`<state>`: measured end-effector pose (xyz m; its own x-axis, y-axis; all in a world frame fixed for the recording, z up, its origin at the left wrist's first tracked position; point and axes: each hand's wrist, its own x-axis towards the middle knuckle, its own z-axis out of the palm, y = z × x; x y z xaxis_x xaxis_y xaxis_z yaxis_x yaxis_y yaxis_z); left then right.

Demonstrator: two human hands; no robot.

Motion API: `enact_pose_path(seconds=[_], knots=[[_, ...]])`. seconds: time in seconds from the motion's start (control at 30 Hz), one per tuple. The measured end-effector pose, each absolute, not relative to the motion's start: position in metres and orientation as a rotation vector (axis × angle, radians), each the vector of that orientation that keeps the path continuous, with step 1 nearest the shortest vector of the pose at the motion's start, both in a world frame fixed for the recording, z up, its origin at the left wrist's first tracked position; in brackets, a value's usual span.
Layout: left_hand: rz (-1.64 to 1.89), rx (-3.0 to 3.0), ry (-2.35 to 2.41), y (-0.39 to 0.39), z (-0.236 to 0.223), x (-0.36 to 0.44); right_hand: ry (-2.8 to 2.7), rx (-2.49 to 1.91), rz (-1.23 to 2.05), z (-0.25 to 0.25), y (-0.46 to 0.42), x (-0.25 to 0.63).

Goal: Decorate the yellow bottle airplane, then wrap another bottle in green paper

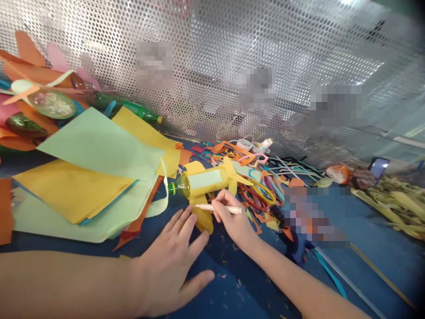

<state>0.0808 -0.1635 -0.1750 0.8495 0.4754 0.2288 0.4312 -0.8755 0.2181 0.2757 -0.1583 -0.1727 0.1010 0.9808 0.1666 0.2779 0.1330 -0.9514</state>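
Note:
A plastic bottle [183,185] with a green cap lies on its side, wrapped in yellow paper with a pale green strip [205,179] on it. Yellow paper fins stick out from its body and base. My right hand [229,215] grips a pale marker [209,207], its tip at the lower yellow paper wing [203,219]. Beside it, my left hand [181,252] lies flat with fingers spread, fingertips touching the wing's edge. From here I cannot make out any mark under the tip.
Pale green sheets [99,141] and yellow sheets [73,188] pile up at left, with decorated bottles [53,104] behind. Paper scraps [226,150] litter the table's back. A dark blue glue gun [297,248] lies right, near corn husks [392,199]. A perforated metal screen [212,57] rises behind.

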Motion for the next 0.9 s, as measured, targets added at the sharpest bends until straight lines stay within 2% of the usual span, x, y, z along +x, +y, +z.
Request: enact_pose_path(seconds=[0.17, 0.43, 0.9], knots=[[0.427, 2.849, 0.698, -0.1618, -0.175, 0.0809, -1.441, -1.387, 0.876, -0.173, -0.1582, 0.2727], [0.341, 2.885, 0.671, -0.1603, -0.1687, 0.0807, -1.427, -1.526, 0.606, -0.1742, -0.1623, 0.2776], [0.48, 2.981, 0.648, -0.1602, -0.1754, 0.0778, -1.404, -1.519, 0.613, -0.172, -0.1631, 0.2795]])
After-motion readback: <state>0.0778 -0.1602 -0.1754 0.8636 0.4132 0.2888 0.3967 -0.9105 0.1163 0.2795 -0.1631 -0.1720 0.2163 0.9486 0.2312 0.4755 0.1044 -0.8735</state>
